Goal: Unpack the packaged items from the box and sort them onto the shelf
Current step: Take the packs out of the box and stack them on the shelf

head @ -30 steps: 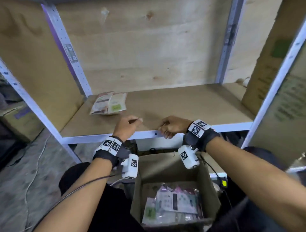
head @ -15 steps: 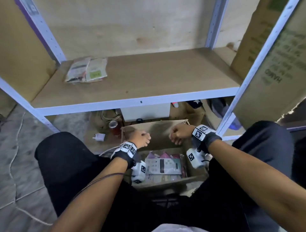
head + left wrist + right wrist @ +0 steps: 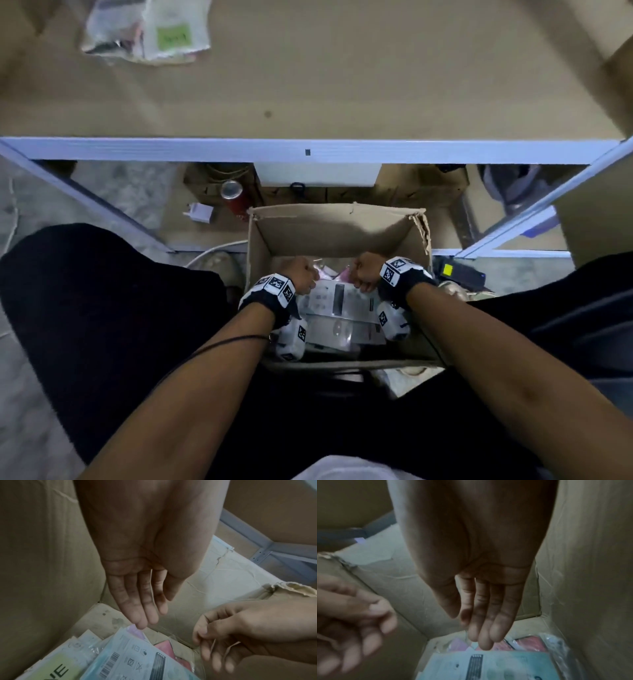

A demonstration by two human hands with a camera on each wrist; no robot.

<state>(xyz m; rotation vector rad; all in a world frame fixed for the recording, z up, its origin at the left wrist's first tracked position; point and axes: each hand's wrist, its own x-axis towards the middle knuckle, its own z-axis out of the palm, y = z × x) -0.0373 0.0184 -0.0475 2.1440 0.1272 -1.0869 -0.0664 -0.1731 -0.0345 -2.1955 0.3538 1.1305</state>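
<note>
An open cardboard box (image 3: 335,233) stands on the floor between my knees, below the shelf (image 3: 342,85). Several clear-wrapped packets (image 3: 337,301) lie inside it; the top one is white and light blue with a barcode (image 3: 137,655) (image 3: 488,666), and pink ones lie under it. My left hand (image 3: 301,274) hangs inside the box, fingers straight and pointing down (image 3: 147,620), just above the top packet's far edge. My right hand (image 3: 366,274) hangs beside it, fingers down (image 3: 484,639), holding nothing. Two packets (image 3: 147,31) lie at the shelf's back left.
The shelf's white front rail (image 3: 308,150) runs across above the box. Under the shelf sit a red can (image 3: 233,195), a white charger (image 3: 198,216) and a white case (image 3: 317,174). A black device with a yellow label (image 3: 455,272) lies right of the box.
Both hands dropped from the shelf's front rail down into the box. My view tilted down from the shelf to the box.
</note>
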